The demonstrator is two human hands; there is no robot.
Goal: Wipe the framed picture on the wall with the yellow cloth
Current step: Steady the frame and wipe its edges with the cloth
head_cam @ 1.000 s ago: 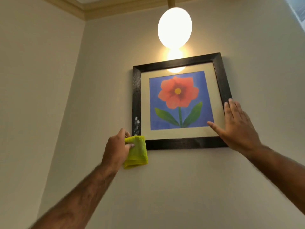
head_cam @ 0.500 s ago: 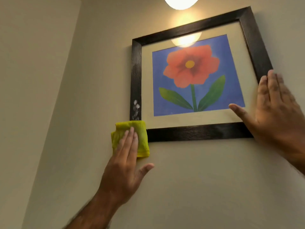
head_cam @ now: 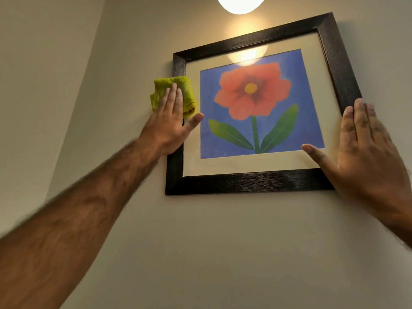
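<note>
The framed picture (head_cam: 252, 181) hangs on the beige wall, a dark wooden frame around a red flower on blue. My left hand (head_cam: 171, 126) lies flat on the folded yellow cloth (head_cam: 163, 85), pressing it against the frame's left side, about halfway up. My right hand (head_cam: 370, 148) rests flat with fingers spread on the frame's lower right corner, covering that corner. The cloth and my left hand hide part of the left frame edge.
A lit globe lamp (head_cam: 240, 3) hangs just above the picture, and its glare shows on the glass (head_cam: 247, 58). A side wall (head_cam: 40, 85) meets the picture wall in a corner to the left.
My left hand has slid the cloth up the frame's left side from the lower left corner. The white marks on that side are no longer visible. The view has moved closer.
</note>
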